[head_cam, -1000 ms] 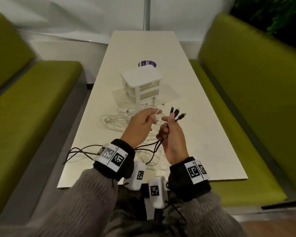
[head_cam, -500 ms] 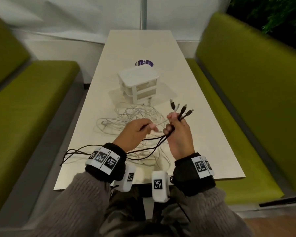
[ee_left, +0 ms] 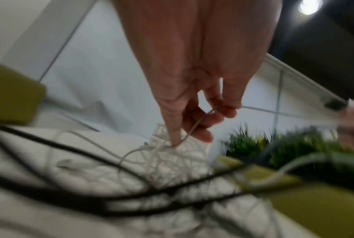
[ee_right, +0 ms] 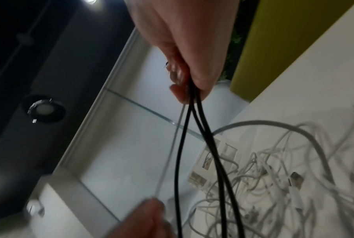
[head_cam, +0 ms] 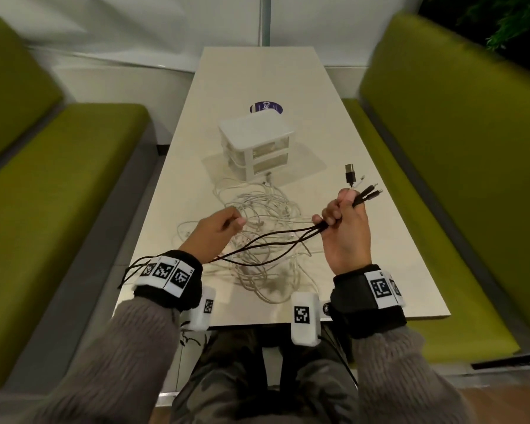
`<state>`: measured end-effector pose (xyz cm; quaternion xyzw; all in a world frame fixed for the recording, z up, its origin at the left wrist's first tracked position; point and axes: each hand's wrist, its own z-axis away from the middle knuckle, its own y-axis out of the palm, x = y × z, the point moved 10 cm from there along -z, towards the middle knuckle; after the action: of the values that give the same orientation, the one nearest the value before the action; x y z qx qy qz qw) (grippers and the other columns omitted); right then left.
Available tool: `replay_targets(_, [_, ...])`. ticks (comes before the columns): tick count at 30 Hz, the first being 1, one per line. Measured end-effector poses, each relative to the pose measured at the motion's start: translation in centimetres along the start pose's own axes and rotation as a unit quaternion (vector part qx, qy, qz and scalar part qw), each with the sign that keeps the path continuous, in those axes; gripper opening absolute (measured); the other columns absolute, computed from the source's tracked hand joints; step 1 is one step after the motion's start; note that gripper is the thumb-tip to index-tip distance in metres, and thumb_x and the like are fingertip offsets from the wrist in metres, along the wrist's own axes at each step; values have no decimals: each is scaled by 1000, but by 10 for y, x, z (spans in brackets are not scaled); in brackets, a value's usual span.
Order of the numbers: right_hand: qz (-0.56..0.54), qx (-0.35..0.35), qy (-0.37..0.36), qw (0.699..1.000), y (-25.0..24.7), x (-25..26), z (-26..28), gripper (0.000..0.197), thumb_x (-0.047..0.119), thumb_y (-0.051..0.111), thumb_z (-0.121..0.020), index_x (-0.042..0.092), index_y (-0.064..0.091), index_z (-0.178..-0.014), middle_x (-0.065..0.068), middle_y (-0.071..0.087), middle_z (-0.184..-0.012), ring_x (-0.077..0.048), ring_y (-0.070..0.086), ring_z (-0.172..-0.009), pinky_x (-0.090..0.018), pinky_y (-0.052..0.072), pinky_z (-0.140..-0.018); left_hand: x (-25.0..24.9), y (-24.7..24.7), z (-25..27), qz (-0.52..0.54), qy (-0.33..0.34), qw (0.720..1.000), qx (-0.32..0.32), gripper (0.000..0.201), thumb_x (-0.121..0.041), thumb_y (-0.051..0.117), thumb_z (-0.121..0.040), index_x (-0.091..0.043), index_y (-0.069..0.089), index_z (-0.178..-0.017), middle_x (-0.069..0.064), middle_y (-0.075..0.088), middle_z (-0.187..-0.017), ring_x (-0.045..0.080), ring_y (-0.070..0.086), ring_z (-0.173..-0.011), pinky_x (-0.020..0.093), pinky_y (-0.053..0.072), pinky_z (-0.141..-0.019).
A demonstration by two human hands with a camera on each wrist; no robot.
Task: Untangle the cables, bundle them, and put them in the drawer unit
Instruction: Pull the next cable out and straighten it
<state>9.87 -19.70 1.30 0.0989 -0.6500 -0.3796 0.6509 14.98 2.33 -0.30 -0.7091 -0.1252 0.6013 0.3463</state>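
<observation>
A: Right hand (head_cam: 346, 228) grips the thin black rubbery cables (head_cam: 276, 243) near their plugs; left hand (head_cam: 216, 231) pinches one thin white cable (ee_left: 194, 127).

B: Light, floppy, probably snag-prone. The white tangle (head_cam: 266, 234) lies by the table's (head_cam: 380, 255) near edge; hold near connectors.

Smooth matt surface (head_cam: 364, 258); white plastic drawer unit (head_cam: 254, 139); matt black cables (head_cam: 273, 249); knitted grey sleeves (head_cam: 110, 362); green cloth benches (head_cam: 58, 185).
</observation>
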Motion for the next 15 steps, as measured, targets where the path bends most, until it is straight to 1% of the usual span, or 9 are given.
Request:
replay_targets(2, [48, -5, -12, 999, 4, -3, 0, 29, 29, 32, -105, 18, 43, -81, 7, 31, -59, -7, 29, -49, -21, 31, -51, -14, -12, -6, 57, 13, 998, -33, 22, -30, 47, -97, -28, 49, -75, -10, 54, -71, 10, 49, -71, 21, 37, -69])
replay_targets(6, [135, 21, -30, 990, 18, -10, 1, 25, 29, 30, -105, 18, 42, -85, 4, 35, -63, -3, 31, -48, -21, 28, -49, -48, -20, -17, 77, 57, 994, -46, 20, -30, 50, -95, -26, 53, -75, -21, 54, -63, 0, 43, -64, 13, 34, -64])
replay_targets(8, [168, 40, -24, 985, 28, -17, 4, 18, 33, 34, -103, 21, 45, -94, 4, 40, -67, -1, 35, -49, -19, 31, -50, -61, -15, -20, 83, 74, 993, -39, 19, -30, 53, -93, -23, 57, -76, -18, 58, -67, -1, 45, -64, 10, 35, -63])
replay_targets(9, [184, 54, -17, 981, 33, -22, 6, 18, 39, 38, -100, 22, 44, -97, 4, 42, -70, 0, 38, -52, -19, 32, -51, -66, -10, -21, 83, 80, 993, -34, 19, -30, 55, -92, -21, 59, -76, -14, 59, -69, 0, 46, -64, 9, 36, -63])
replay_targets(11, [226, 86, -5, 970, 42, -32, 10, 33, 51, 51, -88, 20, 41, -93, 4, 43, -75, -3, 41, -60, -20, 35, -55, -73, 0, -22, 67, 92, 993, -24, 19, -30, 57, -91, -22, 61, -74, -11, 58, -73, 2, 46, -67, 11, 35, -65])
replay_targets(12, [248, 99, -2, 964, 44, -35, 10, 35, 49, 57, -86, 19, 40, -90, 3, 42, -77, -4, 41, -62, -20, 35, -55, -77, 4, -22, 62, 100, 993, -21, 18, -28, 58, -90, -26, 60, -72, -11, 56, -72, 0, 45, -67, 12, 34, -65])
replay_targets(13, [270, 111, -3, 956, 46, -37, 11, 31, 43, 60, -88, 18, 41, -88, 2, 42, -76, -6, 41, -62, -20, 35, -55, -80, 6, -21, 62, 109, 992, -21, 19, -25, 58, -90, -29, 58, -71, -13, 54, -71, -1, 45, -66, 11, 33, -64])
replay_targets(14, [295, 121, -6, 948, 47, -37, 11, 24, 36, 60, -91, 16, 45, -88, 2, 44, -74, -6, 42, -61, -19, 36, -54, -81, 6, -20, 65, 114, 991, -26, 20, -23, 59, -90, -30, 57, -71, -14, 53, -70, -1, 45, -66, 11, 33, -64])
replay_targets(15, [317, 128, -8, 940, 47, -37, 11, 18, 30, 58, -94, 14, 51, -89, 3, 46, -70, -5, 42, -58, -19, 35, -53, -79, 5, -21, 72, 113, 991, -31, 19, -23, 59, -90, -27, 58, -72, -13, 54, -69, 0, 45, -65, 12, 34, -64])
